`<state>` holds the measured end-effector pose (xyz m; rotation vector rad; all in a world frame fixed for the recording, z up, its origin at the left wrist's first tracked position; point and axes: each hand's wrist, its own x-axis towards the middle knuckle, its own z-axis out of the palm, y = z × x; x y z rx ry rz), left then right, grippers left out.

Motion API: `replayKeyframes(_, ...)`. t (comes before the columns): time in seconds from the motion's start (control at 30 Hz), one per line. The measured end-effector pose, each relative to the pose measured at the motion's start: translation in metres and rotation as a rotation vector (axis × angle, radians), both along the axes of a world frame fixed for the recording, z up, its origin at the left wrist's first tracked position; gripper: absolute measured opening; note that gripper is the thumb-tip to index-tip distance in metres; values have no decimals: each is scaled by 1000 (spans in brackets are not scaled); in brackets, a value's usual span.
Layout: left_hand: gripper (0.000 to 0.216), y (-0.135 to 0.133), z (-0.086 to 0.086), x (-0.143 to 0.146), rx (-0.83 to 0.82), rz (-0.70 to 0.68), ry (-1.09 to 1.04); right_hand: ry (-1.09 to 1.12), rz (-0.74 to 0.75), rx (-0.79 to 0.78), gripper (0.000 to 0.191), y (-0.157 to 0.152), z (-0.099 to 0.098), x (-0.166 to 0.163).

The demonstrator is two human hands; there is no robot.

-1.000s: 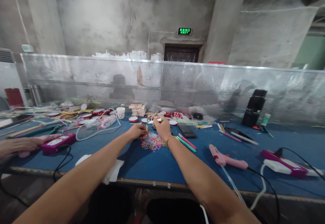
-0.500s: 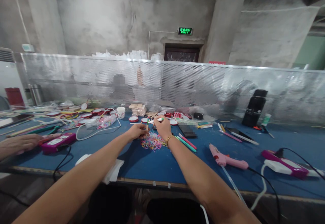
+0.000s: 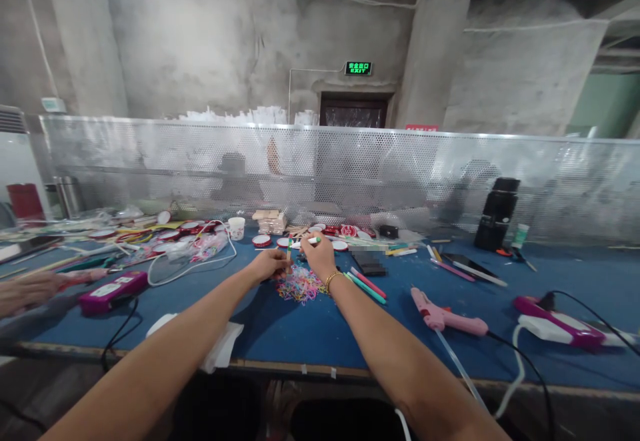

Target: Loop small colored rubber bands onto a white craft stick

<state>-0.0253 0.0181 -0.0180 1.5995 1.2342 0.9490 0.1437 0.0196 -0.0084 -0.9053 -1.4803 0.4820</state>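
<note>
My left hand (image 3: pixel 270 264) is closed in a pinch around a thin upright wooden stick (image 3: pixel 289 251) with a green tip. My right hand (image 3: pixel 319 257) is closed on a green-and-white marker pen (image 3: pixel 309 241), its tip pointing left toward the stick. Both hands hover just above a heap of small coloured rubber bands (image 3: pixel 300 287) on the blue table (image 3: pixel 300 327). A gold bracelet sits on my right wrist.
Pink glue gun (image 3: pixel 443 314) and purple glue gun (image 3: pixel 555 321) lie right; another purple glue gun (image 3: pixel 107 291) left, near another person's hand (image 3: pixel 25 289). Red round badges (image 3: pixel 345 231), pens (image 3: pixel 367 283), a phone (image 3: pixel 367 262), black bottle (image 3: pixel 497 213), and a perforated metal screen (image 3: pixel 350 174) stand behind.
My hands stay together over the rubber bands. The view has tipped slightly upward, so everything sits a little lower. The other person's hand at left has shifted slightly.
</note>
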Motion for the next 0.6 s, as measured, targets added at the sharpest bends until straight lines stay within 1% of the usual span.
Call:
replayKeyframes(0.17,34,-1,1,0,13,3,-10,11,3,-11,13,5,-3,-1)
replayKeyframes(0.3,34,-1,1,-1,17,-1,-11,23,-6,-8,13,2,-1,-2)
replayKeyframes(0.43,35,2,-2,-2,15,-14,-29,13,7,16,14,-1,0,-3)
replayKeyframes(0.6,35,5,-5,-5,10,-19,-52,21,-1,3,13,0,-1,-2)
